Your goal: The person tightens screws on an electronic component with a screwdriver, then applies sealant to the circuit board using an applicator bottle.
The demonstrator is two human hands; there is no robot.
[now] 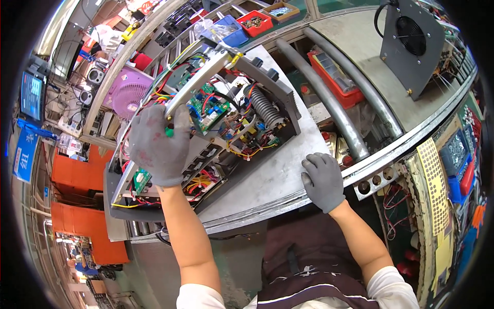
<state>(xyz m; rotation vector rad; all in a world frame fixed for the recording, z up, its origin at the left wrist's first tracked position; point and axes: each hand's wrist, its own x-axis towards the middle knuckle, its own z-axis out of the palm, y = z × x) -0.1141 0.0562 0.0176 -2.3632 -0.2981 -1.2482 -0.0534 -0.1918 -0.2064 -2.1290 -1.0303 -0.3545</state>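
Note:
An open-sided machine chassis (247, 170) stands tilted across the worktable at centre left, with green circuit boards (207, 109), coloured wires and a ribbed grey hose (263, 106) inside. My left hand (160, 147), in a stained grey glove, is closed over the pale metal bar (200, 77) along the chassis top. A small green piece (169, 132) shows between thumb and fingers; the glove hides the rest. My right hand (324, 181), also gloved in grey, rests at the table's front edge beside the metal rollers, fingers loosely bent and apart, holding nothing.
Metal rollers (329, 98) run right of the metal plate (267, 175), with a red bin (337, 82) beneath them. A dark panel with a fan (411, 46) stands far right. Blue (225, 31) and red (254, 23) parts bins lie behind; a purple fan (128, 92) stands left.

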